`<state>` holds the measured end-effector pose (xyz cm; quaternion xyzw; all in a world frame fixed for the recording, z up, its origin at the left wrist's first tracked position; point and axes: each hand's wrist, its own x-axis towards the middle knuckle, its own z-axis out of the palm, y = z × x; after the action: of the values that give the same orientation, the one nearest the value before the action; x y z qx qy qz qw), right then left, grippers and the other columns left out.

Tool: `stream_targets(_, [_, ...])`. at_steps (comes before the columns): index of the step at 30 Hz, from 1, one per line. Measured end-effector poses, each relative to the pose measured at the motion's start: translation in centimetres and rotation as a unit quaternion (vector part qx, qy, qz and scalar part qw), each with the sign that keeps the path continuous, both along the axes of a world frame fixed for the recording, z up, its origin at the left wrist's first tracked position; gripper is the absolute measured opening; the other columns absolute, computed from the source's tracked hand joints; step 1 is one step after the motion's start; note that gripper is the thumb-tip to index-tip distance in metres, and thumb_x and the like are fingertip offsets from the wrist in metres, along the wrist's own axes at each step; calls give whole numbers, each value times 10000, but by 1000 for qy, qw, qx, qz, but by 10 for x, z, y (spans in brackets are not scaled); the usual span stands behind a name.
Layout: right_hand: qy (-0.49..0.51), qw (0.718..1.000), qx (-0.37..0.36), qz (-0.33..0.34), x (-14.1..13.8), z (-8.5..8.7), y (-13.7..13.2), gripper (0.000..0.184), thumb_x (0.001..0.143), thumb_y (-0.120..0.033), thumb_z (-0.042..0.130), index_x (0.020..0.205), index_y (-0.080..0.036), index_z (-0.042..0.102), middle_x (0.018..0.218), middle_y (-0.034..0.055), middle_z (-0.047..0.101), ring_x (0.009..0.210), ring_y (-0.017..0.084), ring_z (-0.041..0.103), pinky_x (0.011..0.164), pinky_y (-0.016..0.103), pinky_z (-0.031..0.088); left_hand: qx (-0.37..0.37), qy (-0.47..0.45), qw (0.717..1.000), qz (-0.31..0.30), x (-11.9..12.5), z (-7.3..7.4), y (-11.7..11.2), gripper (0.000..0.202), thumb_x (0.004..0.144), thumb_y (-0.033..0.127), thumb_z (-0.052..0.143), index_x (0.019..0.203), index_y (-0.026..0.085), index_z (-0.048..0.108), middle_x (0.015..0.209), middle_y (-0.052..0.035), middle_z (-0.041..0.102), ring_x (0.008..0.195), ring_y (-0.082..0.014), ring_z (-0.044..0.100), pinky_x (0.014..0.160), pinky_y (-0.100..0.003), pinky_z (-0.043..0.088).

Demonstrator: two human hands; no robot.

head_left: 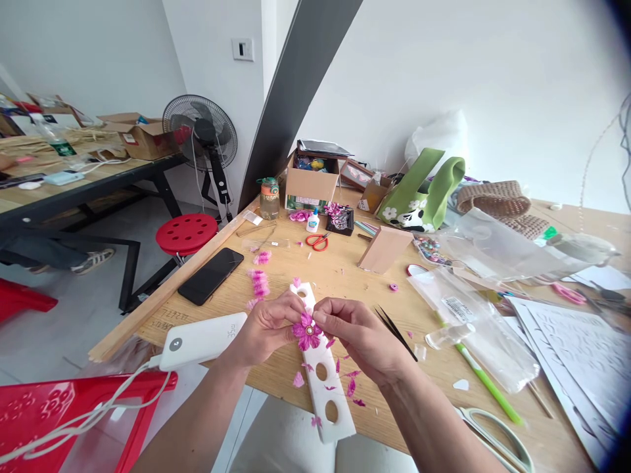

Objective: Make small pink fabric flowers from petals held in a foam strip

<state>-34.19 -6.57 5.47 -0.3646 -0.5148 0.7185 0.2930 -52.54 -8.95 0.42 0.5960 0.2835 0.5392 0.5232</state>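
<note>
A magenta artificial flower [306,333] with a pearl-like centre is held between my two hands, above a white foam strip [340,420] with round holes. My left hand [270,328] is closed and pinches the flower's left edge. With thumb and forefinger together, my right hand [357,332] grips it at the upper right; the exact spot between those fingertips is too small to make out. Loose magenta petals [351,387] lie on and beside the strip. Pink fuzzy pieces [259,282] lie beyond my left hand, and black tweezers [396,332] rest right of my right hand.
To the left are a black phone [211,276] and a white power bank [202,341] with cables. Farther back are orange-handled scissors [317,242], a glue bottle [313,221] and a wooden block [384,249]. Plastic bags [473,328], a green pen [488,383] and large scissors [497,437] lie right.
</note>
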Motion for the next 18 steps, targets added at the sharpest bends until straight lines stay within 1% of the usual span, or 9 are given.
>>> stream_targets(3, [-4,1000,1,-7,0,-1,0,382,678,-503,794,673,-159,629,634,-21,493,593,107,388,586,275,297,-2,-9,1000,3,1,1,0,71,796,220,724,832,258,772,802,-39,632,828,-178,569,750,-330,462])
stream_targets(8, [10,999,16,-39,5,-3,-6,374,772,-527,720,750,-162,643,681,-7,526,636,119,414,632,284,313,-6,-44,999,30,2,1,0,54,800,226,720,763,234,759,755,-24,587,834,-170,538,805,-338,445])
stream_targets(10, [25,999,-1,-30,7,-8,-10,349,775,-501,732,772,-161,653,704,2,551,658,124,434,649,284,317,-5,-59,997,43,2,-1,0,64,814,229,704,783,234,759,786,-27,590,852,-174,539,833,-347,440])
stream_targets(13, [52,998,-34,-17,7,-16,-15,304,720,-422,806,819,-164,679,738,5,582,666,117,443,644,273,304,-6,-58,997,50,1,-4,1,73,823,221,692,825,234,765,829,-41,603,920,-197,549,878,-364,431])
stream_targets(15, [66,997,-42,-11,5,-20,-15,277,695,-376,833,805,-169,687,722,-5,574,647,108,428,625,266,289,-6,-50,998,48,2,-5,1,72,821,222,695,830,228,766,831,-46,603,914,-197,548,871,-357,429])
stream_targets(18, [80,996,-30,-6,4,-22,-14,227,708,-342,828,773,-175,688,694,-17,549,636,102,408,615,264,276,-10,-46,998,49,2,-4,0,63,811,226,705,827,226,767,831,-43,595,866,-182,539,819,-334,433])
